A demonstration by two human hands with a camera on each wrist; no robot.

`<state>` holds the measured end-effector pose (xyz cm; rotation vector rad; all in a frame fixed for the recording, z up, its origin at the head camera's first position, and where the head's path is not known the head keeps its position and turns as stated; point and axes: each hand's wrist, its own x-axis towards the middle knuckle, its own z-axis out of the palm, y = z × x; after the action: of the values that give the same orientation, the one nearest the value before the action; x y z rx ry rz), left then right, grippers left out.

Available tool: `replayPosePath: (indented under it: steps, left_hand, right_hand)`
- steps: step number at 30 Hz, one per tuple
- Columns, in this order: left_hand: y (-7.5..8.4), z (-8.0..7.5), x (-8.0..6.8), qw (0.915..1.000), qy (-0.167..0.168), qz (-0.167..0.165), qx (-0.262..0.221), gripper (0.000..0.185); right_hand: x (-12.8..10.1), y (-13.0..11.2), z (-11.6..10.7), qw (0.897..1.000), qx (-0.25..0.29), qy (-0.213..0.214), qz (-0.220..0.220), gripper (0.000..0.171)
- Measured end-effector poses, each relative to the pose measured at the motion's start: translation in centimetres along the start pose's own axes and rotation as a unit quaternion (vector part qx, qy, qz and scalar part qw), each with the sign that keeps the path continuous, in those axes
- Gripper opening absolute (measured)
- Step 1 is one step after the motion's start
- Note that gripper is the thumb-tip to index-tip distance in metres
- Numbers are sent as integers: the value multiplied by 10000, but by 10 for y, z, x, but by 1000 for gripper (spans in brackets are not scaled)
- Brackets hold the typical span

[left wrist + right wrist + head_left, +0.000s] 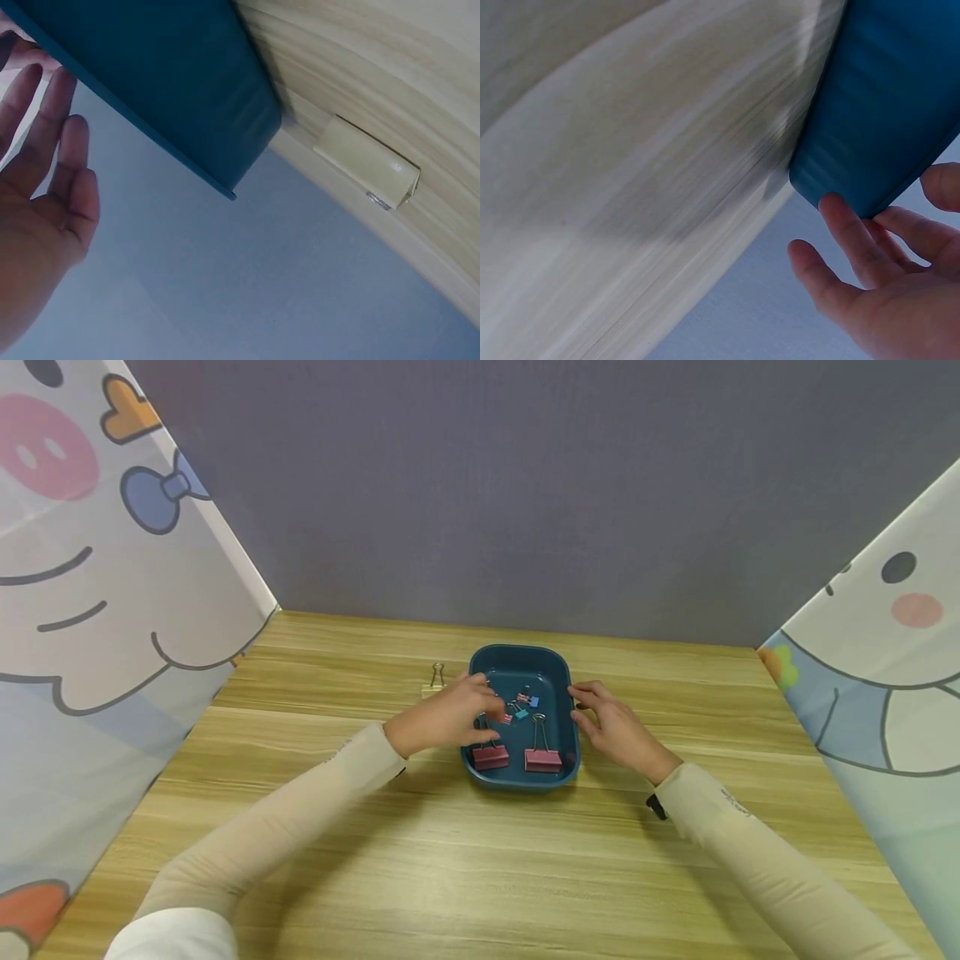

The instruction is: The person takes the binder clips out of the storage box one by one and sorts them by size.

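A dark teal tray (521,783) stands on the wooden table. Two large pink binder clips, a left one (491,757) and a right one (542,762), lie at its near end. Several small binder clips lie farther in, among them a blue one (534,702) and a teal one (522,714). My left hand (457,712) reaches over the tray's left rim, thumb and fingers apart above the clips; it partly covers them. At the right side, my right hand (618,731) touches the tray's outer wall (877,112) with its fingertips.
A pale yellow binder clip (367,161) sits on the table just left of the tray, partly behind my left hand in the head view. A grey panel (495,502) rises at the back, with cartoon-printed panels on both sides.
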<state>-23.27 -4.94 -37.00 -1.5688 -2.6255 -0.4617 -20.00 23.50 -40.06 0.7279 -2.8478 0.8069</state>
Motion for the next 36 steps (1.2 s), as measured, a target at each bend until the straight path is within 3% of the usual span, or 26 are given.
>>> replayPosePath:
  steps: [16, 24, 36]
  left_hand:
    - [10, 8, 4, 9907, -1195, -578, 315, 13]
    - [10, 15, 5, 9853, -1511, -785, 123, 14]
    - [9, 19, 11, 9808, -1685, -979, 23, 17]
  right_hand:
    - [1, 0, -1, 10000, -15, -16, 27, 43]
    - [0, 1, 0, 10000, 7, 13, 20, 43]
    - [0, 0, 0, 10000, 13, -19, 89, 43]
